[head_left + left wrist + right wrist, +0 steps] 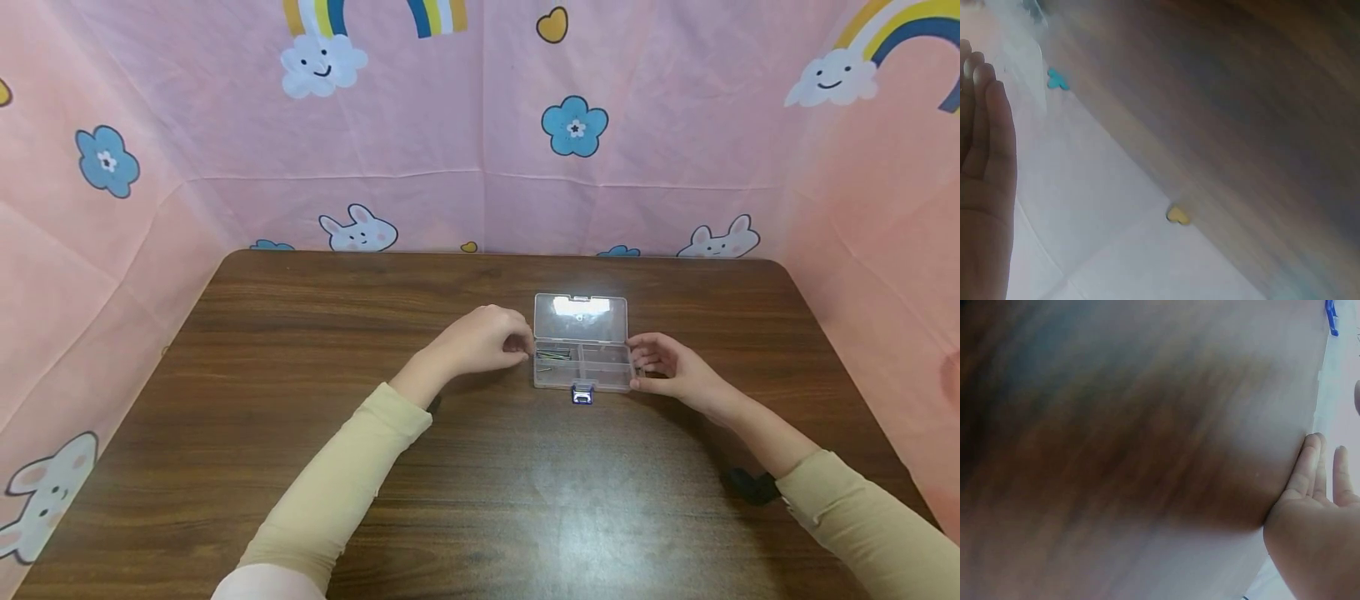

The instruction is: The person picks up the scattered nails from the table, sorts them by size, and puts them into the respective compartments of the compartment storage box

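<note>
A clear plastic compartment box sits on the table with its transparent lid raised at the back. Thin dark sticks, too small to identify, lie in its left compartments, and a blue latch hangs at the front. My left hand is at the box's left side, fingertips by the edge; the left wrist view shows its fingers extended side by side. At the other end, my right hand touches the right side with loosely spread fingers and thumb. Its fingers look fairly straight in the right wrist view.
The brown wooden table has rounded back corners. Pink patterned cloth stands behind it and along both sides. A dark object shows beneath the right wrist. Light glares off the tabletop in front of the box.
</note>
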A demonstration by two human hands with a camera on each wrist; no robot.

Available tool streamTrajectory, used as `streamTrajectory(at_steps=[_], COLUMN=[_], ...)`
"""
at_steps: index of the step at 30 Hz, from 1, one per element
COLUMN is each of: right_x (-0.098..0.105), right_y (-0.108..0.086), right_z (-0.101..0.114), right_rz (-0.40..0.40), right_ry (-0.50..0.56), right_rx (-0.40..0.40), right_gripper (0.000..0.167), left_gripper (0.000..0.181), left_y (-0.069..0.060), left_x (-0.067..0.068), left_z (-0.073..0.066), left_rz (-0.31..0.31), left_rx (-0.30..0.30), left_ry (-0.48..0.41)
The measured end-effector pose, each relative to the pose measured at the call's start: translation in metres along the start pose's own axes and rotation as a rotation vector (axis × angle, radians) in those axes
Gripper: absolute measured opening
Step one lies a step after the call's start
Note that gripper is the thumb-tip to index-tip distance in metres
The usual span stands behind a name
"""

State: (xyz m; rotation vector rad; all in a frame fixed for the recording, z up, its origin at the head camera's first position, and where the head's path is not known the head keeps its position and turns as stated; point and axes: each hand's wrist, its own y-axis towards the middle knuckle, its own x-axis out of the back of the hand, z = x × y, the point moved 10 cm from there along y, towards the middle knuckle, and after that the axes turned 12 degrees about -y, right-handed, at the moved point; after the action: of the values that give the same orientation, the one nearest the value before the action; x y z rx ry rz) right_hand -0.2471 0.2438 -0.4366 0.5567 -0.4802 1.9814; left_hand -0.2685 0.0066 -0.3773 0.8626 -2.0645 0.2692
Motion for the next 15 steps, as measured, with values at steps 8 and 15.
streamTrajectory(at_steps=[8, 15], right_x=[0.0, 0.0], right_y=[0.0, 0.001], right_z=[-0.001, -0.001], right_rz=[0.003, 0.002], right_ry=[-0.004, 0.0], right_rx=[-0.009, -0.013], right_gripper=[0.057, 0.057], left_gripper=[0.007, 0.008], left_y=[-0.022, -0.044], left_x=[0.019, 0.032], left_z=[0.022, 0.039], left_rz=[-0.029, -0.051], left_rx=[0.047, 0.084], left_ry=[-0.032, -0.031])
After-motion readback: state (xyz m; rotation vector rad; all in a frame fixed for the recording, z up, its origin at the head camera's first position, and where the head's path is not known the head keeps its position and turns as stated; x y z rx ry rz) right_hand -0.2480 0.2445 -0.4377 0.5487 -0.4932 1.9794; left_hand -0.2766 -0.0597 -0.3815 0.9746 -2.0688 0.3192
